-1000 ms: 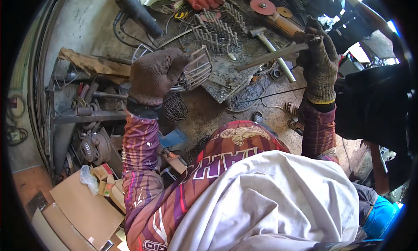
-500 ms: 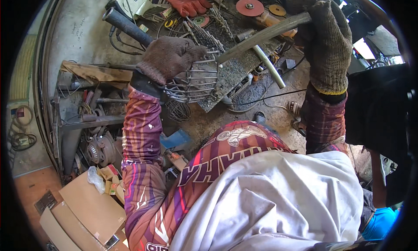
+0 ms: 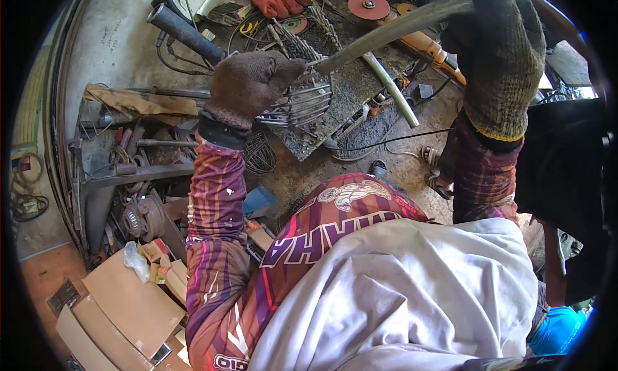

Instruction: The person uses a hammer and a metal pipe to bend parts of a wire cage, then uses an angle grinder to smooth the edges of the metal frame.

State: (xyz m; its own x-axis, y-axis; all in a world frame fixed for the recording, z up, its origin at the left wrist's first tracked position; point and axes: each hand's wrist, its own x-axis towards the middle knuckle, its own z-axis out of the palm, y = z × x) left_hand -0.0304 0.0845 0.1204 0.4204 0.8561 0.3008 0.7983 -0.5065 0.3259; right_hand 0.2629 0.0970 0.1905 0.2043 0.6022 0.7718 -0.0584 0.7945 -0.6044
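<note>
The left grip (image 3: 251, 84), a brown-gloved hand, has its fingers folded together and clamped on the upper edge of a wire cage (image 3: 309, 104), which hangs just below and right of it, over the near part of the cluttered counter (image 3: 301, 144). The right grip (image 3: 503, 59), gloved too, is closed on one end of a long grey bar (image 3: 396, 33); dark and blurred up there, so its exact finger placement is hard to tell. The bar slants down and left from this grip, its far end beside the left fingertips; I cannot tell whether it touches the cage or only passes in front.

That nearness is the main risk: if the right grip moved fast or misjudged the line, the bar could knock the left fingers. A hard push on the cage, held at one edge and apparently nowhere else, could twist it loose or bend its thin wires. Beyond the left grip, a cluster of metal rods (image 3: 293, 43) could snag the cage. Left of and below the right grip, an orange grinder (image 3: 428, 49) and a pale handle (image 3: 393, 91) lie under the bar, where a dropped end might strike them.
</note>
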